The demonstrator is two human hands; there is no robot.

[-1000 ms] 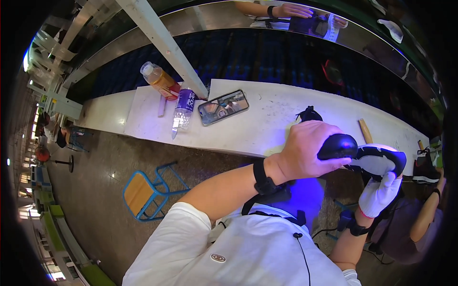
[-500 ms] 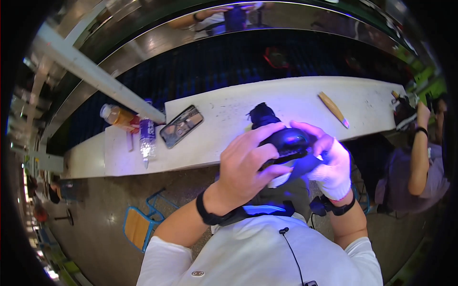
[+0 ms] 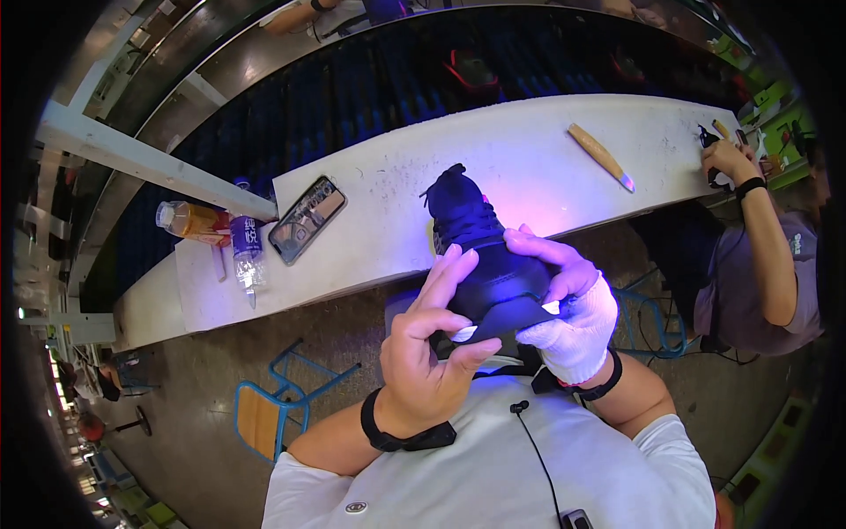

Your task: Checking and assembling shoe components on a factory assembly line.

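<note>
The black shoe (image 3: 502, 271) appears across the near edge of the bench (image 3: 520, 141), toe toward six o'clock; whether its collar rests there, I cannot tell. The left hand (image 3: 430, 348) is clamped on the dark toe flap (image 3: 509, 315) at seven o'clock, the gloved right hand (image 3: 573, 317) at four. Uneven pulling could crease or skew the flap — and a slipping glove might let the shoe drop off the edge.

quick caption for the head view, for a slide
Left hand and gloved right hand hold a black shoe beside a white table.
</note>
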